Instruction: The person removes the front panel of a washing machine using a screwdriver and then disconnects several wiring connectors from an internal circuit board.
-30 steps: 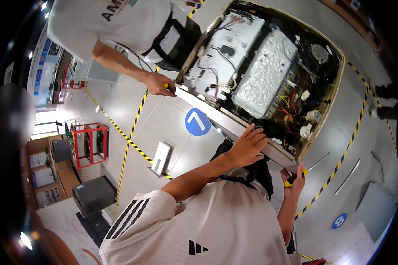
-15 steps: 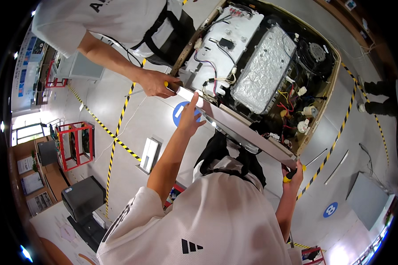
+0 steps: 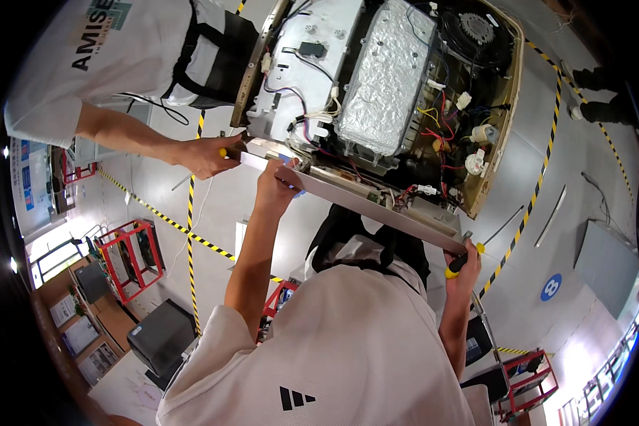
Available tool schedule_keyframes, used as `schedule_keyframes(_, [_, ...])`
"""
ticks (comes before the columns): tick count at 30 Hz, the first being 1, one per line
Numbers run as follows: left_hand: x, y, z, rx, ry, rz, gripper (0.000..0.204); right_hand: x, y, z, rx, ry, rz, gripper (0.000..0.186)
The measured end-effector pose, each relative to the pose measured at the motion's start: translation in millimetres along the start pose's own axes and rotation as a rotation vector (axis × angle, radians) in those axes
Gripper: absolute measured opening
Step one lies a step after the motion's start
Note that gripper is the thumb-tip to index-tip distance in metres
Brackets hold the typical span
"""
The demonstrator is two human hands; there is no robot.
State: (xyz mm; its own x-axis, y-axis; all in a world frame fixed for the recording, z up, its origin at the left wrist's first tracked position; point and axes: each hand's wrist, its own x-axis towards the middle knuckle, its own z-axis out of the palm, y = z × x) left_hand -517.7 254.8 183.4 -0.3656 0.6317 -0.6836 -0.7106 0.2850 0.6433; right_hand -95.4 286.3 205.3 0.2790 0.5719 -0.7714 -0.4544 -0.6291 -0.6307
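A long pale panel (image 3: 369, 206) lies along the near edge of an opened appliance (image 3: 500, 163) full of wiring. My left hand (image 3: 274, 189) grips its upper edge near the left end, fingers closed over it. At the right end my right hand (image 3: 465, 268) is closed around a screwdriver (image 3: 458, 265) with a black and yellow handle, its fingers also against the panel's end. A co-worker's hand (image 3: 204, 157) holds the panel's left end, together with a yellow-tipped tool whose shaft points down-left.
Inside the appliance are a foil-covered box (image 3: 389, 78), a white metal plate (image 3: 316, 53), a black round fan (image 3: 476, 28) and loose coloured wires. A co-worker stands at the upper left. Red-framed carts (image 3: 129, 259) and yellow-black floor tape (image 3: 191, 234) lie around.
The appliance and panel have shifted left and up in view. My left hand's fingers, spread before, are now closed on the panel edge. The panel's broad face is turned more toward me.
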Motion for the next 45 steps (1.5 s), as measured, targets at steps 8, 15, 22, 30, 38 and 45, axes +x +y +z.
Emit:
schedule_keyframes(8, [-17, 11, 23, -0.140, 0.085, -0.077, 0.044, 2, 1, -8, -0.075, 0.001, -0.007, 0.027])
schedule_keyframes(15, [-30, 7, 14, -0.058, 0.066, 0.004, 0.035, -4, 0, -8, -0.061, 0.042, 0.013, 0.027])
schedule_keyframes(22, [-57, 16, 21, -0.145, 0.168, -0.062, 0.036, -15, -5, -18, -0.080, -0.030, 0.007, 0.027])
schedule_keyframes(30, [-69, 14, 7, -0.160, 0.002, -0.087, 0.039, -30, -17, -10, -0.158, -0.010, -0.045, 0.024])
schedule_keyframes(38, [-79, 11, 14, -0.150, 0.067, -0.012, 0.031, -39, -19, -7, -0.109, -0.057, -0.029, 0.025])
schedule_keyframes(45, [-76, 1, -4, -0.136, 0.053, -0.054, 0.037, -35, -5, -27, -0.156, -0.084, -0.012, 0.019])
